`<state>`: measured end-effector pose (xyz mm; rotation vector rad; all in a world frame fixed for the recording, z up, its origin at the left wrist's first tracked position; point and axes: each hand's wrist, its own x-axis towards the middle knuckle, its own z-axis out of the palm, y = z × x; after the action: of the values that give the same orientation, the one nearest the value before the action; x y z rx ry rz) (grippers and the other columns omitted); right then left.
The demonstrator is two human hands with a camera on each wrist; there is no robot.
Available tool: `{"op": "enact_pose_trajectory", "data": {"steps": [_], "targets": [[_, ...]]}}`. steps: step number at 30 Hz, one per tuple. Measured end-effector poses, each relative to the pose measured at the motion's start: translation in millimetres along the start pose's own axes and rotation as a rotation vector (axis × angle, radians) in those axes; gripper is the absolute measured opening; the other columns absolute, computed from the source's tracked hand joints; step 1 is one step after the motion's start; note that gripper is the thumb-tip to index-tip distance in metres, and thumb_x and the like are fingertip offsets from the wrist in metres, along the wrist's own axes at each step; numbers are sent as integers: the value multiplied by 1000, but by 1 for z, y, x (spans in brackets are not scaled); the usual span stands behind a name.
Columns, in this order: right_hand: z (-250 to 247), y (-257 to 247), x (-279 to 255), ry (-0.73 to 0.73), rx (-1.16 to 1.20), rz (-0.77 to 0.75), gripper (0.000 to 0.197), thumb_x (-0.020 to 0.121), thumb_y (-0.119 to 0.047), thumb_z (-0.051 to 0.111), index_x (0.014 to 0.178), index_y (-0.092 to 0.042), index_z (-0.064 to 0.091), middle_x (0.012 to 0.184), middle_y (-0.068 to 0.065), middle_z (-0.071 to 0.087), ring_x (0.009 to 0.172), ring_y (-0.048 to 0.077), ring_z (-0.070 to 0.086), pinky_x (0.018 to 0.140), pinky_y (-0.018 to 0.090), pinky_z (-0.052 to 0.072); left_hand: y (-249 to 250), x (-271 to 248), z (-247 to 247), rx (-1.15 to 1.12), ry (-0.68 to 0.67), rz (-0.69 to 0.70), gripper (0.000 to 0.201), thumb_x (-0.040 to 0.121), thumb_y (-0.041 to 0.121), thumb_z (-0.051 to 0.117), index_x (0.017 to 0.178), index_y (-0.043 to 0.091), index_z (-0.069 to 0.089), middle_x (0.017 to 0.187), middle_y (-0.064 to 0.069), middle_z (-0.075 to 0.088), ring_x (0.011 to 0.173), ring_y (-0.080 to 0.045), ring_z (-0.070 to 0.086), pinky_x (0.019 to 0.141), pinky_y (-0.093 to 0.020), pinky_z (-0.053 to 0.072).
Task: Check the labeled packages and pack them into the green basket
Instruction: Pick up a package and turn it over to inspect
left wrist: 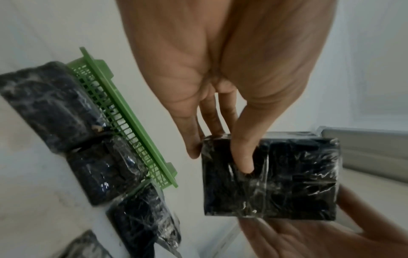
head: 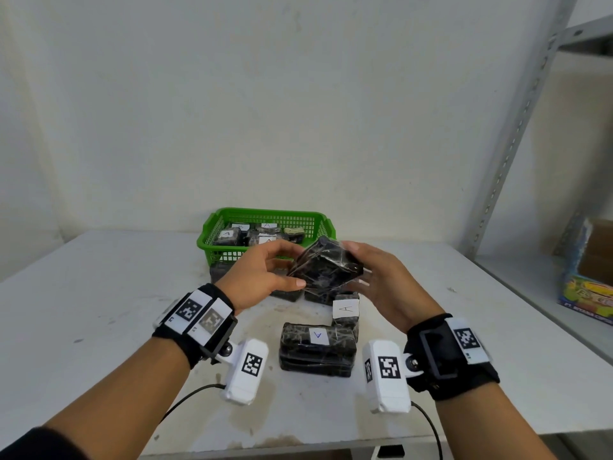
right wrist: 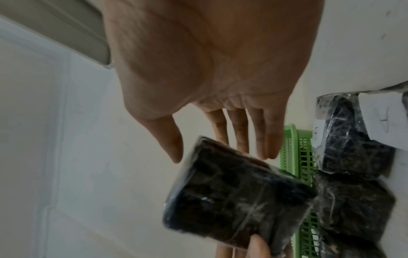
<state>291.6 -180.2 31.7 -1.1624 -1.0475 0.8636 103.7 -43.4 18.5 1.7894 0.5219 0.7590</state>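
between the two raised hands, a dark film-wrapped package (head: 323, 267) hung above the table (head: 99, 293), tilted, with no label on the face that showed. the left hand (head: 262, 277) pinched its near edge, thumb on one face and fingers (left wrist: 194, 143) behind it. the right hand (head: 381, 280) lay against the far side with fingers (right wrist: 253, 137) nearly straight, steadying more than gripping. just beyond the fingertips stood the green basket (head: 212, 240), several labelled packages already inside. below the wrists lay more packages (head: 316, 350) marked "a". the block looked light and fairly firm, but its crinkled film seemed slick, so a hold across two opposite flat faces would likely serve better than a hold on loose wrap while turning it to find the label
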Motion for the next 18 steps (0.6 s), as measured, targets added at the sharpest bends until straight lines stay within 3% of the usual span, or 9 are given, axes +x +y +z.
{"op": "enact_pose_trajectory", "data": {"steps": [3,7,9,11,14,18], "targets": [[1,2,-4,-54,69,147,51,92,-49,61,132,-18,69,129,17,72,120,33,68,109,46,51,-4,1,6,-77,6,-3,48,72,-11,77,106,21,67,112,1,72,110,-19,67,102,-50,49],[2,4,-3,-85,57,151,47,88,-50,67,127,-24,74,131,16,71,127,38,63,114,50,47,-2,2,9,-133,1,5,48,75,-14,74,109,18,65,116,-2,70,111,-20,67,103,-49,48],[2,4,-2,-76,11,122,49,86,-49,68,124,-20,76,125,14,74,123,35,66,111,48,50,-1,2,8,-122,-48,8,49,75,0,80,117,17,63,121,-4,69,114,-21,65,105,-49,47],[2,5,0,-78,-57,90,53,84,-49,72,123,-13,75,122,13,75,121,32,68,108,44,52,1,-2,7,-142,-147,-7,66,65,29,90,123,16,61,124,-6,68,118,-22,64,105,-46,47],[1,9,3,-50,-116,62,69,68,-53,84,120,-10,74,119,11,76,116,25,71,106,43,54,5,-8,9,-244,-241,-64,75,53,56,89,116,20,68,124,-7,69,120,-19,63,103,-36,48],[4,11,5,-39,-169,49,82,59,-55,88,127,-14,69,122,5,75,116,19,71,110,47,52,5,-8,13,-265,-186,-58,66,58,40,86,116,14,68,119,-6,71,115,-18,66,104,-36,48]]}}
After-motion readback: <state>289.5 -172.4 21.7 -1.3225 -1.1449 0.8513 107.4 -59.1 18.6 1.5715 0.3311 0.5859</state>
